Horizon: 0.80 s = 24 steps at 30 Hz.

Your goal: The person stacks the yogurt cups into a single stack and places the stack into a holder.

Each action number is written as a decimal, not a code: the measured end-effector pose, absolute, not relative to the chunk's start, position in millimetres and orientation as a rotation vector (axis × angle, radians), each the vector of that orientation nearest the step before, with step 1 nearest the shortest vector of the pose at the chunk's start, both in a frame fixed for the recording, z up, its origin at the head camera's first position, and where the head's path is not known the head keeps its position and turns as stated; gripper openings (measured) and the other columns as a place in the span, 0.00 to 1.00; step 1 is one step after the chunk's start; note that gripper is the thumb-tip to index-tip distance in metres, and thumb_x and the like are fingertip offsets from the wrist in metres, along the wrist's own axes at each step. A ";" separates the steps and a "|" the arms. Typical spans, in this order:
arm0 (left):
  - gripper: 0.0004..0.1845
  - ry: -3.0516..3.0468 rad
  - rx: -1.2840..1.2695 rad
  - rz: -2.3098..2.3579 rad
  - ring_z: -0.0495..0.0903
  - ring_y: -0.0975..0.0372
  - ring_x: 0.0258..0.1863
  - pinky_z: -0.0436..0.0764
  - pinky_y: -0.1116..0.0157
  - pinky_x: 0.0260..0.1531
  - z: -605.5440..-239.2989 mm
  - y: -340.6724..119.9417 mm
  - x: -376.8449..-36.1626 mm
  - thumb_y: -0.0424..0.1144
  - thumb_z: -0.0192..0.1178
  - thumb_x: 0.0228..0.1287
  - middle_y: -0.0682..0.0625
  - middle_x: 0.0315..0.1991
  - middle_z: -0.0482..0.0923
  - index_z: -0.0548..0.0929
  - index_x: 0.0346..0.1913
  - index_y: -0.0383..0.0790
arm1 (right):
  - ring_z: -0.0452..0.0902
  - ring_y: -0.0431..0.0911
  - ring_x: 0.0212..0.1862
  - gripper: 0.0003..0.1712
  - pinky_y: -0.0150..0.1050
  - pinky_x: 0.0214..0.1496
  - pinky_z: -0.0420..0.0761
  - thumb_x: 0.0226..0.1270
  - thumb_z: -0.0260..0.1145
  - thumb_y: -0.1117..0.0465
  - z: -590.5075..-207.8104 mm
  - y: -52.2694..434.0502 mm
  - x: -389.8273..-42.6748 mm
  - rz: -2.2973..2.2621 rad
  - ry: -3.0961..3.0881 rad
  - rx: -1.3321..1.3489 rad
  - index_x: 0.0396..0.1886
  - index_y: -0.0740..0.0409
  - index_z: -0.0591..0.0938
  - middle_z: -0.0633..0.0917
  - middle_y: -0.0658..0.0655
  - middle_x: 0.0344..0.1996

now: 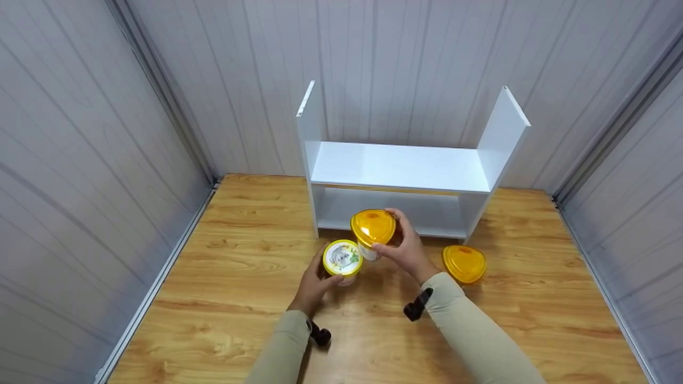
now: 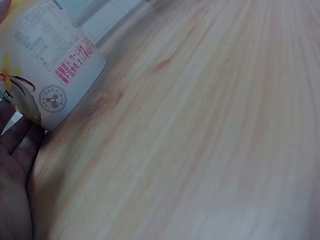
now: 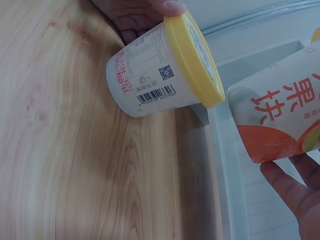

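In the head view my left hand [image 1: 315, 282] grips a white paper cup with a flat yellow lid [image 1: 342, 258], thumb on the near side. Its printed wall [image 2: 65, 65] shows in the left wrist view; the base is at or just above the wooden surface. My right hand [image 1: 408, 248] holds another cup, topped by a translucent orange lid [image 1: 373, 226], raised beside the first. Red characters and orange fruit colouring cover that second cup [image 3: 280, 110] in the right wrist view. There, the yellow-lidded cup [image 3: 155, 75] looks tilted because of the camera angle.
A white two-level shelf [image 1: 400, 166] with upright side panels stands behind the hands. Right of the right hand sits another orange-lidded item [image 1: 464, 264], its lower part mostly hidden. Pale panel walls enclose the wooden surface [image 1: 229, 298] at the back and sides.
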<state>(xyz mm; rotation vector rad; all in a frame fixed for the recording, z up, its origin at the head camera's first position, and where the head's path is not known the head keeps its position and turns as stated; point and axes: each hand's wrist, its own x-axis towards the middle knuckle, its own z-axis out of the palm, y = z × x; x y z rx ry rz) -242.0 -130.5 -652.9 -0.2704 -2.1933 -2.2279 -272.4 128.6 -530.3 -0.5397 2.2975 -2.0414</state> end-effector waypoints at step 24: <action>0.50 -2.183 -0.260 -2.237 0.62 0.51 0.74 0.59 0.50 0.74 -652.0 -129.6 -241.5 0.34 0.73 0.60 0.45 0.77 0.61 0.54 0.80 0.41 | 0.75 0.54 0.61 0.50 0.50 0.65 0.77 0.57 0.79 0.61 -520.0 105.4 -267.7 -2.036 2.247 -0.596 0.75 0.52 0.62 0.73 0.60 0.66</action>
